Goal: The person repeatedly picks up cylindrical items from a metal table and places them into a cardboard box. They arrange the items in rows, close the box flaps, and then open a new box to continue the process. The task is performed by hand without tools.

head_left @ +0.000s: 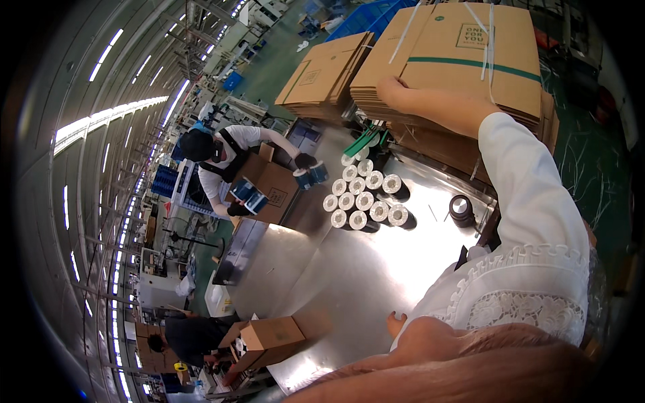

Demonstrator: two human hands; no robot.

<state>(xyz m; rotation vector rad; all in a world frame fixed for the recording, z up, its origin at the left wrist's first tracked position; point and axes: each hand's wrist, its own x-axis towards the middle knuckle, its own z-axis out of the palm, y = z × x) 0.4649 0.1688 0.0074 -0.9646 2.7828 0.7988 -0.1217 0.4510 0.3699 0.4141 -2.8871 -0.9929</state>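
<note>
My right hand (395,94) reaches in a white sleeve to a stack of flattened cardboard boxes (450,40). Its fingers curl at the edge of the stack, partly hidden, and appear to grip a flattened box. White straps lie over that stack. My left hand (396,324) shows only in part, low over the metal table (322,282), its few visible fingers apart with nothing in them. Several dark cylinders with white round ends (364,200) stand grouped on the table. Black rings, like tape rolls (461,209), lie near its edge.
A second stack of flattened boxes (321,70) stands beside the first. Green strips (363,140) hang near the cylinders. Across the table a co-worker (228,151) in dark gloves holds blue-wrapped cylinders (310,174) by an open carton (272,188). Another person (195,339) bends beside a carton (272,341).
</note>
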